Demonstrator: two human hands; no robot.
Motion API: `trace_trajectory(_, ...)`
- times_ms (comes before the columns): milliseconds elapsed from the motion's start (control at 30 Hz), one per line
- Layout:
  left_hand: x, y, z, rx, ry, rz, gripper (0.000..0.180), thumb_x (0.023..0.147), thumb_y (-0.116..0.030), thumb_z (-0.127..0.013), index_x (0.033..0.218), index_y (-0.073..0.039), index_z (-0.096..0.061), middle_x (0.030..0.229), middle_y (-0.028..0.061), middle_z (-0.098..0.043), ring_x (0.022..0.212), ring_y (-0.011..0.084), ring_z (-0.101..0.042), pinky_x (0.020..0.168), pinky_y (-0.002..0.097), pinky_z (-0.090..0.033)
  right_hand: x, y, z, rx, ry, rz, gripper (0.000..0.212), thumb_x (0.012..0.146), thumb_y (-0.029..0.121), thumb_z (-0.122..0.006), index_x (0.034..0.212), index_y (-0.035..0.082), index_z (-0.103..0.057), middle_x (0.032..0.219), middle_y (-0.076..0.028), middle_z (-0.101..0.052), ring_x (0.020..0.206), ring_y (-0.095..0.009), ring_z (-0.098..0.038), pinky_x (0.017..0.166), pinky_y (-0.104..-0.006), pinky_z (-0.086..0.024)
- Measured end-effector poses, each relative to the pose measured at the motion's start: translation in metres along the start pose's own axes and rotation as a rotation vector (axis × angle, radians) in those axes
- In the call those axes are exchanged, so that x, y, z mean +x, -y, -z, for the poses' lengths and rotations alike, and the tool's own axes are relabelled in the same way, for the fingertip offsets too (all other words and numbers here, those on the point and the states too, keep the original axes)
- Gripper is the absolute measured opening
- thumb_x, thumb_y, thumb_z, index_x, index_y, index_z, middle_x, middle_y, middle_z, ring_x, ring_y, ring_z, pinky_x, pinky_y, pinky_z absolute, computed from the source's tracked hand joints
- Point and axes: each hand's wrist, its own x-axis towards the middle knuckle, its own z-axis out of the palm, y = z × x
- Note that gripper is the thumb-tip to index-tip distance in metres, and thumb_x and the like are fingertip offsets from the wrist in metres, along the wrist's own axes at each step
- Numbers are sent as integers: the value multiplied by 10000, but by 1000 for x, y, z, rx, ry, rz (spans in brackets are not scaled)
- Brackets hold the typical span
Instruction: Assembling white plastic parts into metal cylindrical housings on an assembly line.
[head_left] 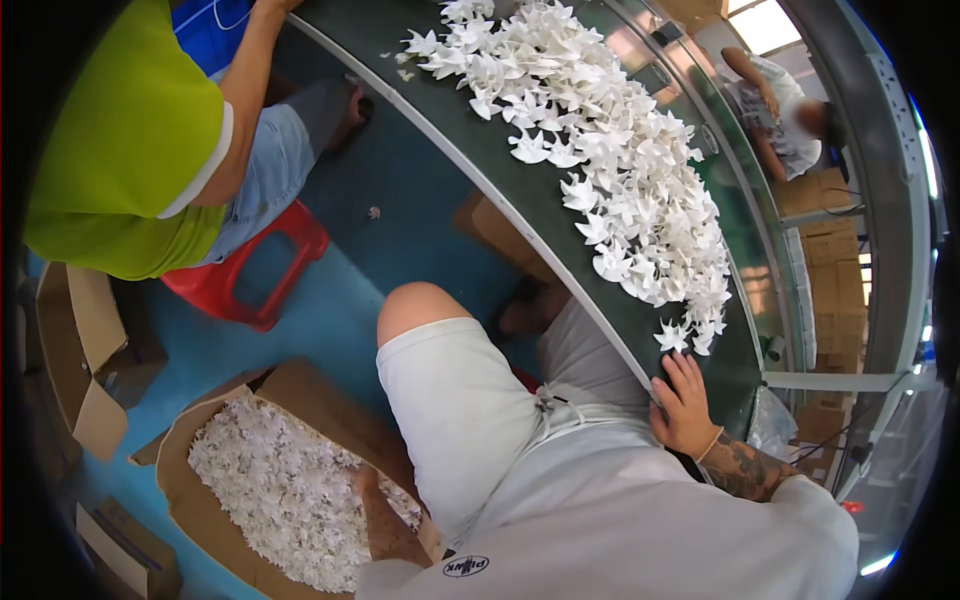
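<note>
My left hand point(370, 487) reaches down into an open cardboard box point(185, 500) full of small white star-shaped flower pieces point(270, 490). Its fingers are hidden or too unclear to read, so I cannot see whether they hold any. At the near end of the green conveyor belt point(520, 190), my right hand point(685, 405) lies with its fingers stretched out, touching the surface by the edge. Just beyond those fingertips sits a white flower piece point(672, 336), at the end of a long heap of white flower pieces point(640, 190) along the belt.
A metal rail point(500, 205) edges the belt on my side. To the left, a person in a green shirt point(120, 140) sits on a red stool point(265, 270). Another person point(785, 115) is across the belt. Open cardboard cartons point(90, 330) stand at the far left.
</note>
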Motion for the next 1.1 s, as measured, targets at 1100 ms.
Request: trace_trajectory(1100, -32, -11, 0, -360, -458, 410, 637, 773, -423, -697, 1248, -12, -585, 1067, 268, -671, 972, 412, -655, 791, 465, -527, 6, -4, 1, 88, -38, -13, 519, 691, 28, -661, 1200, 77, -572, 1370, -238, -477, 1285, -440, -440, 1086, -591, -304)
